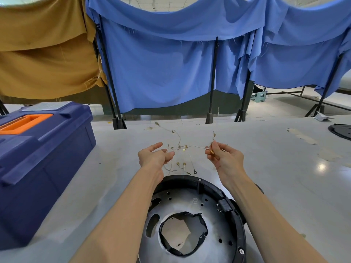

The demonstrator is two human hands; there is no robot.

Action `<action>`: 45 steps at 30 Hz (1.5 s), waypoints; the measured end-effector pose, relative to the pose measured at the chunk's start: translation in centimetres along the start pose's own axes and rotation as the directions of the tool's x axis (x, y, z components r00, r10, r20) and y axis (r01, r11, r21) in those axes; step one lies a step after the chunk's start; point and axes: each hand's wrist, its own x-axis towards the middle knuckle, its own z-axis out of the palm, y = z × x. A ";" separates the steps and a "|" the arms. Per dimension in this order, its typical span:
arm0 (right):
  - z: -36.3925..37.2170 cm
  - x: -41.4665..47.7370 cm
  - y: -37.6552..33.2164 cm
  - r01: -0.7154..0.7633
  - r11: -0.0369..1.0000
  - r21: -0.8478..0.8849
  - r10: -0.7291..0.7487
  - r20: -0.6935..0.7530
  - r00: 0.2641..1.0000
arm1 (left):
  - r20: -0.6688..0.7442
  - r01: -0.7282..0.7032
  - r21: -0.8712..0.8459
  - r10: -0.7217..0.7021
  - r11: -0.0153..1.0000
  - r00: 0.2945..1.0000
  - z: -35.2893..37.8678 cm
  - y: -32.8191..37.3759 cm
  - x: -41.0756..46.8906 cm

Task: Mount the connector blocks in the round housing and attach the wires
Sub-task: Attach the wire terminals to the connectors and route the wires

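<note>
The round housing (236, 223) lies on the table right in front of me, black-rimmed with a grey plate inside and a ragged central hole. A black connector block (225, 205) sits on its right inner wall. Above the table, beyond the housing, I hold a tangle of thin white wires (187, 149) with small metal terminals between both hands. My left hand (154, 155) pinches the wires at their left end. The fingers of my right hand (224, 154) are closed on a brass terminal at the right end, and more loose ends dangle below.
A dark blue toolbox (43, 160) with an orange handle stands at the left. A black round part (341, 130) lies at the far right table edge. Blue and mustard cloths hang on black stands behind the table.
</note>
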 end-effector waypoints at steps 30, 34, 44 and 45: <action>-0.3 -0.1 -0.7 -0.088 0.995 -0.048 0.094 0.130 0.987 | 0.275 -0.405 0.330 0.323 0.853 0.905 0.4 1.0 -1.9; 0.0 -1.0 -2.0 -0.046 0.997 -0.059 0.054 0.142 0.988 | 0.249 -0.418 0.369 0.345 0.830 0.905 -0.1 1.8 -2.3; -1.6 -3.5 -5.8 0.026 0.988 0.153 -0.045 0.120 0.992 | 0.493 -0.429 0.391 0.208 0.815 0.845 -2.2 2.7 -5.5; -1.8 -3.7 -6.1 0.023 0.985 0.171 -0.044 0.121 0.992 | 0.495 -0.425 0.380 0.207 0.821 0.844 -2.3 2.6 -5.8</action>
